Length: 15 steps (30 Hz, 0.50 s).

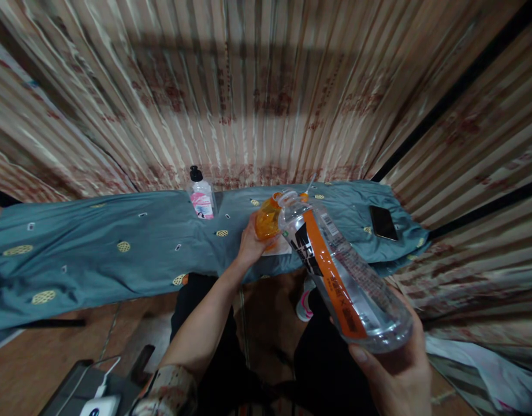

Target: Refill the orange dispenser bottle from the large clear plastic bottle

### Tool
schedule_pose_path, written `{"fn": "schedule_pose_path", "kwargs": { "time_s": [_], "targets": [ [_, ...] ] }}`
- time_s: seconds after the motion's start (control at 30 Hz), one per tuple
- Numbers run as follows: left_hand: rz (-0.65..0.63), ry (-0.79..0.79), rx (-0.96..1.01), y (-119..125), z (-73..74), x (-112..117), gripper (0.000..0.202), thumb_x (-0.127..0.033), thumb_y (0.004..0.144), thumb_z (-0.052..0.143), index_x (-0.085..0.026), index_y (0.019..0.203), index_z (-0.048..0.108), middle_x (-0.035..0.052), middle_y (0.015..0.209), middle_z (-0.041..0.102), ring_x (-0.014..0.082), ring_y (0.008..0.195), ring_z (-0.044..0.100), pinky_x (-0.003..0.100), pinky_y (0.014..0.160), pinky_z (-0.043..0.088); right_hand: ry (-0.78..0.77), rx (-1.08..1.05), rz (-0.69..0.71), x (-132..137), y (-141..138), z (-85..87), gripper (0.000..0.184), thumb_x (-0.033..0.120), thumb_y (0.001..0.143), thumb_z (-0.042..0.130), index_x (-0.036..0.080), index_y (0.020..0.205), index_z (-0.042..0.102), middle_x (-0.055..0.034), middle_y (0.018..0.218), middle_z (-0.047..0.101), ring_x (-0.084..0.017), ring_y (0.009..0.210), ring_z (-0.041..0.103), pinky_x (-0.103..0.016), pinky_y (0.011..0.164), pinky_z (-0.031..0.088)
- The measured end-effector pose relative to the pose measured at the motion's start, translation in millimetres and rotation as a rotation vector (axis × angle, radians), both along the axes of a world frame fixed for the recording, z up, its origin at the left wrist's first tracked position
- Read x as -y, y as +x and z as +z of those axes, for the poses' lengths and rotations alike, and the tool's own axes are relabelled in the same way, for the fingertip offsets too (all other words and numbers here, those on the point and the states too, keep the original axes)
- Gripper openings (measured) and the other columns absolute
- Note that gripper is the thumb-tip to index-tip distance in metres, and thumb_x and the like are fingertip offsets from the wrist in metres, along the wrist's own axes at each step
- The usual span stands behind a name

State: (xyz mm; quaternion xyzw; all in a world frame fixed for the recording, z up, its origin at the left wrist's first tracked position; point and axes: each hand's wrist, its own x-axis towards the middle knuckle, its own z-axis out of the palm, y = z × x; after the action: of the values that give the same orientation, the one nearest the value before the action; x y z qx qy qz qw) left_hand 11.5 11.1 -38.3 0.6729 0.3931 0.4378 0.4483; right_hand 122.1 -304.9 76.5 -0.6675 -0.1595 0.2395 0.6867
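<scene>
My right hand curls its fingers round the base of the clear bottle, tilted, mouth by the orange container my left hand grips above the blue cloth. I judge it light, slick, squeezable (thin plastic, probably), best held low.

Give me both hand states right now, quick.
Left hand: closed, holding the orange container.
Right hand: closed, holding the large clear bottle near its base, bottle tilted.
</scene>
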Motion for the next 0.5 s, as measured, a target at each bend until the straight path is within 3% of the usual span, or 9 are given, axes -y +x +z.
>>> {"fn": "schedule_pose_path", "kwargs": {
  "time_s": [0.23,0.37,0.5],
  "targets": [
    [-0.005,-0.047,0.06,2,3.2,1,0.086,-0.028,0.068,0.111,-0.027,0.143,0.069,0.0075,0.135,0.09,0.036,0.128,0.089,0.05,0.12,0.07,-0.001,0.088,0.02,2,2,-8.9,0.107,0.057,0.069,0.119,0.034,0.158,0.064,-0.0127,0.154,0.08,-0.043,0.135,0.076,-0.055,0.11,0.064],
    [-0.001,-0.031,0.046,2,2.9,1,0.084,-0.031,0.07,0.111,-0.027,0.143,0.069,0.0076,0.136,0.09,0.0354,0.129,0.088,0.049,0.12,0.07,0.053,0.09,0.019,1,4,-13.2,0.107,0.05,0.063,0.124,0.033,0.152,0.067,-0.0121,0.147,0.083,-0.041,0.127,0.079,-0.051,0.101,0.066],
    [0.006,-0.011,0.028,2,3.7,2,0.083,-0.032,0.072,0.11,-0.027,0.144,0.068,0.0091,0.138,0.089,0.036,0.131,0.088,0.05,0.12,0.07,0.024,0.057,-0.026,0,0,-7.1,0.11,0.053,0.059,0.124,0.033,0.151,0.068,-0.0125,0.149,0.081,-0.043,0.132,0.076,-0.053,0.106,0.063]
  ]
}}
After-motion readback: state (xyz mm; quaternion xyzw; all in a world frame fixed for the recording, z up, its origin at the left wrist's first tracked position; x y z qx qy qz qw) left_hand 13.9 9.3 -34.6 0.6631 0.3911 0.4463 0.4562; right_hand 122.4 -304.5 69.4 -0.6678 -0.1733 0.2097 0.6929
